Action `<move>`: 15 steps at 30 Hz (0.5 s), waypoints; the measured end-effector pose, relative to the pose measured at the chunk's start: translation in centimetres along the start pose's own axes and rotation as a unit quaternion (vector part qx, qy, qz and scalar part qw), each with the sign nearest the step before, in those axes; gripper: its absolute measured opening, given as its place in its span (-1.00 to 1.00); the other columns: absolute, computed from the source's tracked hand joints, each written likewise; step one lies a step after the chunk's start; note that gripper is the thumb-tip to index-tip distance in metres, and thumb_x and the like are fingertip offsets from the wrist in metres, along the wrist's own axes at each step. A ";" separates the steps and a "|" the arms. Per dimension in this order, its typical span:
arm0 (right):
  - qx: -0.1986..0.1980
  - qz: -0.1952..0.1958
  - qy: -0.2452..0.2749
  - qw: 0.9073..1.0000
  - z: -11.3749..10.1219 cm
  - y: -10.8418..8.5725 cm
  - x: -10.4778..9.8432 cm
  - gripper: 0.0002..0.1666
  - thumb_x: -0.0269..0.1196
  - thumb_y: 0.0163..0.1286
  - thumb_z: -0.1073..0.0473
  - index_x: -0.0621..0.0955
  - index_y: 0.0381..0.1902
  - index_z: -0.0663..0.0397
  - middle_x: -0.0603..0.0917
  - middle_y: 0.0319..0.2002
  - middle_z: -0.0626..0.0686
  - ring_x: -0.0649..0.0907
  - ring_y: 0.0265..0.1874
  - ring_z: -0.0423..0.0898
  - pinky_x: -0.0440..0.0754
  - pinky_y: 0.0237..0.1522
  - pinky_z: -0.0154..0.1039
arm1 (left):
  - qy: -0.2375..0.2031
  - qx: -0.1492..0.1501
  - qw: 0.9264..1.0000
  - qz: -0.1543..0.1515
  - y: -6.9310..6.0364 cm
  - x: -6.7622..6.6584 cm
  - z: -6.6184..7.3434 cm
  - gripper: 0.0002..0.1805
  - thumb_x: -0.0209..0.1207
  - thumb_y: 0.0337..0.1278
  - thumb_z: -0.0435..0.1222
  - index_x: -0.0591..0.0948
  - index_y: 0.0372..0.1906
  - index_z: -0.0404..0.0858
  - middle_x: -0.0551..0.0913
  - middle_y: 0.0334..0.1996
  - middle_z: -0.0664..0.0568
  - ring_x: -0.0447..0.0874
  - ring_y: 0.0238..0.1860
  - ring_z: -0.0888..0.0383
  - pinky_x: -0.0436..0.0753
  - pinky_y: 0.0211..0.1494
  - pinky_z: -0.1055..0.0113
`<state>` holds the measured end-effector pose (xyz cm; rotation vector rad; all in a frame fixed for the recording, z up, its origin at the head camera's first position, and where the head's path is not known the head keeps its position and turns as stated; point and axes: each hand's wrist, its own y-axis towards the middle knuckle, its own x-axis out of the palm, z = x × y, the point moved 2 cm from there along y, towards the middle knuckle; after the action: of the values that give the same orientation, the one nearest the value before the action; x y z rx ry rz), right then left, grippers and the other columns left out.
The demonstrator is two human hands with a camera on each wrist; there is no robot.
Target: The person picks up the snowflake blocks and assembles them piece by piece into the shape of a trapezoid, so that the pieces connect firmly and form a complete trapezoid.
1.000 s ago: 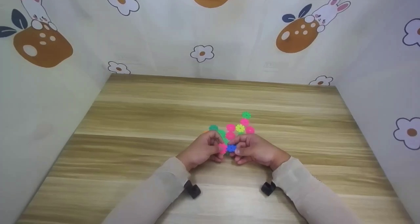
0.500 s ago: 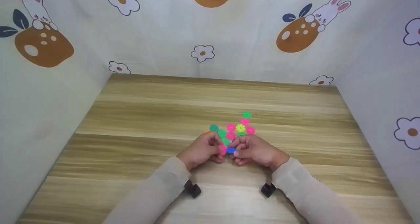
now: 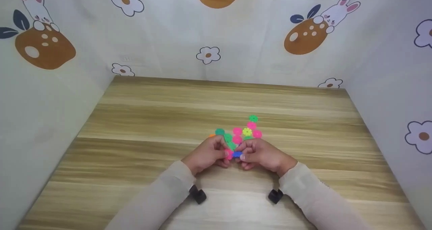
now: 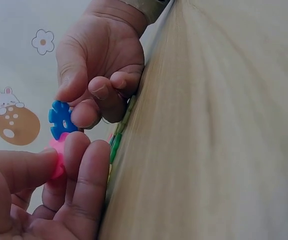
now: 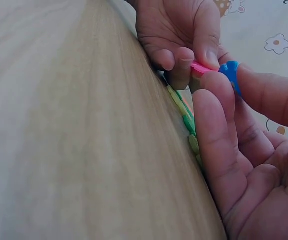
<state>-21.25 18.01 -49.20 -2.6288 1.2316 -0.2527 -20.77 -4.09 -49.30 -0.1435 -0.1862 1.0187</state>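
Note:
Between thumb and fingers my left hand [image 3: 208,153] pinches a pink snowflake building disc [image 4: 59,155]. My right hand [image 3: 265,154] pinches a blue snowflake disc [image 4: 61,120] the same way. The two notched discs meet edge to edge, and in the left wrist view they look joined at their rims, the blue one turned at an angle to the pink. Both hands are low over the wooden table, fingertips close together. Just beyond them lie more discs, among them a pink disc [image 3: 237,140], a yellow disc [image 3: 247,132] and a green disc [image 3: 228,137]; the hands hide part of this group.
A green disc [image 3: 253,118] lies farthest out on the wooden table [image 3: 152,115], and a teal disc [image 3: 219,131] sits beyond the left hand. An orange piece [image 3: 212,135] peeks out there. Patterned cloth walls [image 3: 162,37] border the table at the back and sides.
The blue disc has tilted and dipped slightly between the fingers, showing its face less now. Both hands stay in nearly the same place, and the discs on the table have not moved.

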 end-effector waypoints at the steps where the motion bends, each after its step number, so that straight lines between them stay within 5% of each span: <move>1: 0.001 0.002 0.001 1.000 0.0 0.0 0.0 -0.73 0.27 0.48 0.39 0.55 0.09 0.34 0.81 -0.25 0.04 0.76 -0.40 -0.20 0.83 -0.22 -0.25 | 0.000 -0.001 1.000 0.004 0.0 0.0 0.0 -0.87 0.10 0.43 -0.57 0.47 -0.19 -0.30 0.64 -0.37 -0.07 0.75 -0.38 0.11 0.85 -0.20 0.19; 15: 0.014 0.016 0.022 1.000 -0.1 -0.1 0.2 -0.74 0.27 0.48 0.38 0.55 0.08 0.30 0.82 -0.26 0.05 0.74 -0.44 -0.21 0.83 -0.22 -0.23 | -0.001 -0.001 1.000 0.031 -0.2 0.5 0.1 -0.84 0.08 0.40 -0.59 0.47 -0.20 -0.28 0.63 -0.37 -0.06 0.74 -0.39 0.13 0.84 -0.21 0.23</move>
<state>-21.09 17.88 -49.06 -2.5917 1.2726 -0.3203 -20.40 -3.75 -49.10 -0.1522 -0.1851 1.0807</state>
